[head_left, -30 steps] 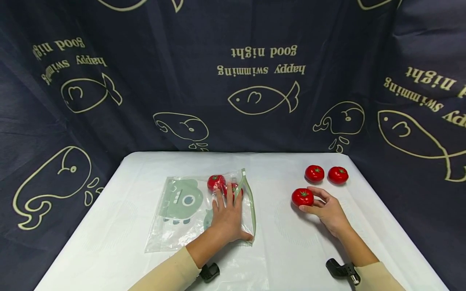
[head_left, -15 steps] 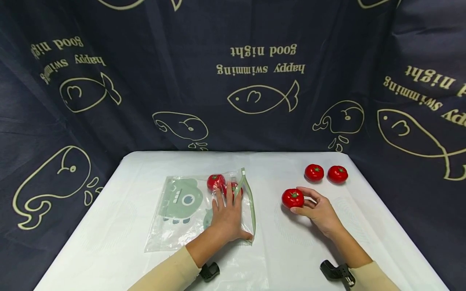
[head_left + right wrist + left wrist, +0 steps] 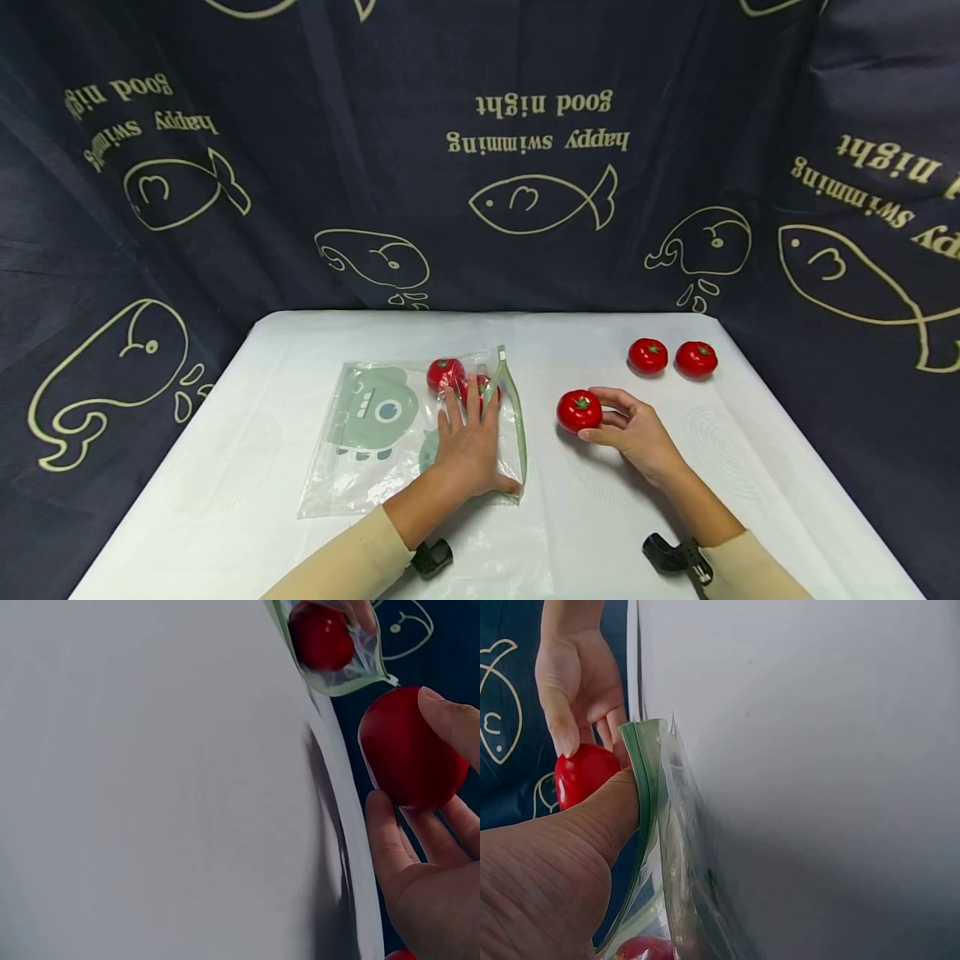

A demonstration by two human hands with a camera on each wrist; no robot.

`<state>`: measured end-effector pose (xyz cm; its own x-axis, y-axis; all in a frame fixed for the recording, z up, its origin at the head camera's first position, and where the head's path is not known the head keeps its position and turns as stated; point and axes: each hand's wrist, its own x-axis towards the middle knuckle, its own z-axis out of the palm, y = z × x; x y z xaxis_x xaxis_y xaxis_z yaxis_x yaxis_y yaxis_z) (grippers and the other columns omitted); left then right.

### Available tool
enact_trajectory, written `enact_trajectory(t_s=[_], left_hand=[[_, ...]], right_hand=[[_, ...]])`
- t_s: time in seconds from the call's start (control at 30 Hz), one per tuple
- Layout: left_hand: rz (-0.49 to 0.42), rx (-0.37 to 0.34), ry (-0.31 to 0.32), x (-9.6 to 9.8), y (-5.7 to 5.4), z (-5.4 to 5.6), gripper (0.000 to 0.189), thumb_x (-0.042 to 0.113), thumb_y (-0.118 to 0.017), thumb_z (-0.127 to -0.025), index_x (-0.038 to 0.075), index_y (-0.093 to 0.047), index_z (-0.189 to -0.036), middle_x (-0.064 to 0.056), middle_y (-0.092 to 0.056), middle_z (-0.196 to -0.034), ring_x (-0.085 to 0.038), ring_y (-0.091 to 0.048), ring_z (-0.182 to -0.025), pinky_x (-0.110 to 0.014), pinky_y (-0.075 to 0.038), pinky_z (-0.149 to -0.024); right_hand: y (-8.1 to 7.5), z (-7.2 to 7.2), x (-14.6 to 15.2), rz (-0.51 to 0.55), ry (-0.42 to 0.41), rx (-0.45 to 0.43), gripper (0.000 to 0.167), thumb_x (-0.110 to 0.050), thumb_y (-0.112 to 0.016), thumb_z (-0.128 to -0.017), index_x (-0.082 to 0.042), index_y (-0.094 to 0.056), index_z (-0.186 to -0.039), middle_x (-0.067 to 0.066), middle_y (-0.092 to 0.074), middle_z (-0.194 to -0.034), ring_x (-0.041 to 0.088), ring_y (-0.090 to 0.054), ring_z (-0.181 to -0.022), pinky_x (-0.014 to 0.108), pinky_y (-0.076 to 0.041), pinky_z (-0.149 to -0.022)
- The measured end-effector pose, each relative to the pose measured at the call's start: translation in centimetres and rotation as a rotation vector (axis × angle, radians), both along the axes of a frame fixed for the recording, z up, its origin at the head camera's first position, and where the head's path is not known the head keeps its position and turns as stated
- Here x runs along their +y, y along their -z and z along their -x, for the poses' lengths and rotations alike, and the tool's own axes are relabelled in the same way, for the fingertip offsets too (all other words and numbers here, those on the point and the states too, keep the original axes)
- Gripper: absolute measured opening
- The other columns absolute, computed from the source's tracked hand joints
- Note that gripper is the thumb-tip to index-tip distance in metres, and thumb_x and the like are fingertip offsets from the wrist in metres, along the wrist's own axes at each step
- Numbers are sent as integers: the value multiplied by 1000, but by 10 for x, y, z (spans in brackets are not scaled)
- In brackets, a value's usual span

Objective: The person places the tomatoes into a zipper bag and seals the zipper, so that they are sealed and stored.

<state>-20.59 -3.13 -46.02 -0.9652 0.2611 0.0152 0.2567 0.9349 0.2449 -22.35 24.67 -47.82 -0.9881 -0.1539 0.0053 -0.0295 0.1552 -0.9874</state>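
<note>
A clear zip bag (image 3: 330, 492) with a green printed monster lies flat, its green-edged mouth (image 3: 517, 408) towards the right. My left hand (image 3: 468, 458) rests on it with fingers spread straight, the thumb at the edge of the mouth. Inside, near those fingertips, are a tomato (image 3: 446, 375) and a second tomato (image 3: 482, 392), partly hidden by the fingers. To the right of the bag, my right hand (image 3: 637, 437) grips a glossy red tomato (image 3: 580, 412) between thumb and fingers. In the right wrist view that held tomato (image 3: 409, 750) shows close to the bag's parted mouth (image 3: 345, 688).
Two more tomatoes, a left one (image 3: 647, 356) and a right one (image 3: 696, 360), sit at the table's back right. The white table (image 3: 225, 467) ends at a dark fish-print curtain (image 3: 547, 267). Another clear plastic sheet (image 3: 495, 550) lies below the left hand.
My right hand has carried its tomato leftward, closer to the bag's mouth. The left hand, the bag and the two back tomatoes have stayed in place.
</note>
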Motion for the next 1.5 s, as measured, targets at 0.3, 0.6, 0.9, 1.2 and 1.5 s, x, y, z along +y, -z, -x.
enact_trajectory(t_s=[0.3, 0.6, 0.9, 1.2, 1.5], left_hand=[[5, -14, 4, 1, -1, -1, 145, 58, -99, -50, 10, -22, -163, -23, 0, -171, -61, -5, -152, -70, -25, -118], [9, -32, -3, 2, 0, 0, 143, 58, -98, -50, 11, -23, -163, -22, 1, -172, -60, -5, -153, -69, -25, -119], [19, -40, -7, 2, -2, 1, 144, 59, -98, -51, 12, -21, -163, -21, 1, -172, -59, -5, -153, -69, -25, -120], [17, -59, -15, 3, -2, 2, 144, 59, -97, -51, 13, -20, -163, -21, 2, -172, -58, -3, -154, -69, -23, -120], [18, -60, -20, 2, -2, 3, 142, 59, -96, -52, 13, -21, -163, -20, 1, -172, -57, -2, -154, -68, -23, -121]], right_hand=[[0, 4, -15, 21, -50, 0, 70, -3, -83, -82, 1, -52, -144, 28, -57, -140, 10, -72, -101, 23, -59, -85], [-1, 8, -25, 18, -57, -19, 73, -3, -85, -80, 1, -52, -144, 25, -55, -145, 9, -72, -101, 22, -59, -84], [-1, 14, -35, -25, -56, -23, 71, -9, -87, -80, -2, -56, -143, 22, -57, -146, 23, -72, -108, 25, -60, -85], [2, 20, -44, -44, -119, -2, 70, -5, -85, -82, 3, -53, -144, 26, -56, -145, 30, -71, -112, 23, -59, -86], [4, 25, -56, -72, -125, 6, 67, -6, -86, -81, 1, -56, -141, 24, -61, -140, 32, -70, -114, 24, -59, -87]])
